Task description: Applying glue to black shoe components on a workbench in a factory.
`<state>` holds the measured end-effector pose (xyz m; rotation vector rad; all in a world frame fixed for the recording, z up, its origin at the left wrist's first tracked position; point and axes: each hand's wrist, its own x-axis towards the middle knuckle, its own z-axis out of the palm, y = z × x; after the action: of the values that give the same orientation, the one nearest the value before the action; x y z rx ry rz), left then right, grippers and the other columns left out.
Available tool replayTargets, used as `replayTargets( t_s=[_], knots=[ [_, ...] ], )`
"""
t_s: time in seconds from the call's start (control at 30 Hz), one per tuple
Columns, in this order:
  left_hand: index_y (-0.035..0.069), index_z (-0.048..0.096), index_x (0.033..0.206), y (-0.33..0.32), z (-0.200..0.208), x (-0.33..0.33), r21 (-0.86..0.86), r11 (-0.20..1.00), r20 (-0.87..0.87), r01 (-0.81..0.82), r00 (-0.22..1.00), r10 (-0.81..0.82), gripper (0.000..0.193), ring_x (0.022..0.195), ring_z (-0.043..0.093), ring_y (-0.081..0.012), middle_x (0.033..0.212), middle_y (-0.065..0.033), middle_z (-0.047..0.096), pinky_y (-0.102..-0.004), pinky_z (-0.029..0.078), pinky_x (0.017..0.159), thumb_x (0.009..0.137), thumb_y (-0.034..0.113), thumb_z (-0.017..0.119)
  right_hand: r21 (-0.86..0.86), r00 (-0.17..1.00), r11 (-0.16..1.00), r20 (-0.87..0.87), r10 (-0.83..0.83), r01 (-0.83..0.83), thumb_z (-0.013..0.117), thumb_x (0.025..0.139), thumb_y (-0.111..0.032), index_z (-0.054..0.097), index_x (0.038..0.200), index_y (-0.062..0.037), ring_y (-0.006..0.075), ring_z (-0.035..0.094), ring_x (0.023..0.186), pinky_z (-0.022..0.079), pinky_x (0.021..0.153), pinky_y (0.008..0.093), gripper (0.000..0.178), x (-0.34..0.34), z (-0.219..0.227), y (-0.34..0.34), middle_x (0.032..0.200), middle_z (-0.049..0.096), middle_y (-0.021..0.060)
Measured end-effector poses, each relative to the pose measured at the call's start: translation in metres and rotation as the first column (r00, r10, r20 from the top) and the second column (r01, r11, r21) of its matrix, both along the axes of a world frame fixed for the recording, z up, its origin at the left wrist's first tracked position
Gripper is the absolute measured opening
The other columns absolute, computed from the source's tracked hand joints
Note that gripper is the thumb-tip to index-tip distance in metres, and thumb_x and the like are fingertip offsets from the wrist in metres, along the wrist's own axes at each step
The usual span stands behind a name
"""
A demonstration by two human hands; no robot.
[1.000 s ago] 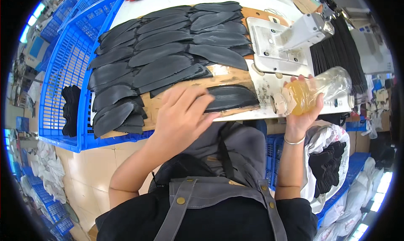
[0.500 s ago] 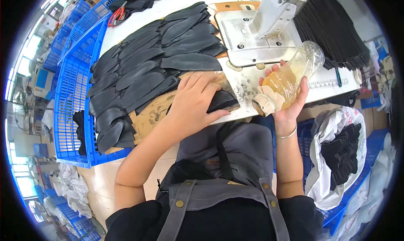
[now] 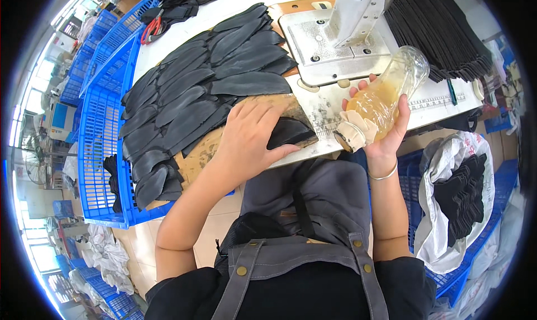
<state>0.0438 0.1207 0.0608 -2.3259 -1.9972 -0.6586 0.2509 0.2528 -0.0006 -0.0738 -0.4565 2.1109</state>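
My right hand (image 3: 394, 134) is wrapped round a clear plastic bottle (image 3: 378, 110) partly filled with amber liquid. The bottle is tilted, its tape-wrapped neck low and toward the left, over the table's front edge. My left hand (image 3: 249, 131) lies on a brown cardboard sheet (image 3: 208, 145), fingers stretched out. Its thumb reaches along the near edge of a single black curved piece (image 3: 290, 131) on the board. Many flat black leaf-shaped pieces (image 3: 196, 90) overlap in rows over the rest of the cardboard, beyond and left of that hand.
A sewing machine (image 3: 335, 54) stands behind the bottle. A stack of black strips (image 3: 442, 32) lies at the far right. Blue crates (image 3: 100, 180) line the left side, near red-handled pliers (image 3: 152, 29). A white sack (image 3: 428, 239) of black pieces sits at lower right.
My left hand has slid slightly left on the cardboard, showing more of the single black piece. The bottle stays tilted in my right hand. The whole view has shifted a little.
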Motion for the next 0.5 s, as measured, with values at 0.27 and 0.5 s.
replayTargets(
  t_s=[0.27, 0.5],
  knots=[
    [0.0, 0.057, 0.106, -0.008, -0.001, 0.0021, 0.041, 0.998, 0.052, 0.037, 0.998, -0.039, 0.052, 0.094, 0.052, -0.0268, 0.1, -0.0105, 0.054, -0.0373, 0.038, 0.085, 0.067, 0.031, 0.074, 0.0, 0.999, 1.0, 0.043, -0.03, 0.03, 0.045, 0.086, -0.05, 0.041, 0.127, -0.0044, 0.0301, 0.05, 0.11, 0.038, 0.096, 0.0502, 0.062, 0.0009, -0.0004, 0.001, 0.117, 0.052, 0.0131],
    [0.001, 0.058, 0.095, -0.0098, -0.0027, -0.0009, 0.095, 0.994, 0.056, 0.056, 0.997, -0.062, 0.041, 0.088, 0.053, -0.0269, 0.093, -0.009, 0.056, -0.0359, 0.038, 0.083, 0.067, 0.027, 0.074, -0.017, 1.0, 1.0, 0.02, -0.019, 0.019, 0.044, 0.087, -0.049, 0.042, 0.127, -0.0039, 0.0308, 0.05, 0.11, 0.038, 0.096, 0.0501, 0.061, 0.0003, 0.0, 0.001, 0.117, 0.052, 0.0131]
  ],
)
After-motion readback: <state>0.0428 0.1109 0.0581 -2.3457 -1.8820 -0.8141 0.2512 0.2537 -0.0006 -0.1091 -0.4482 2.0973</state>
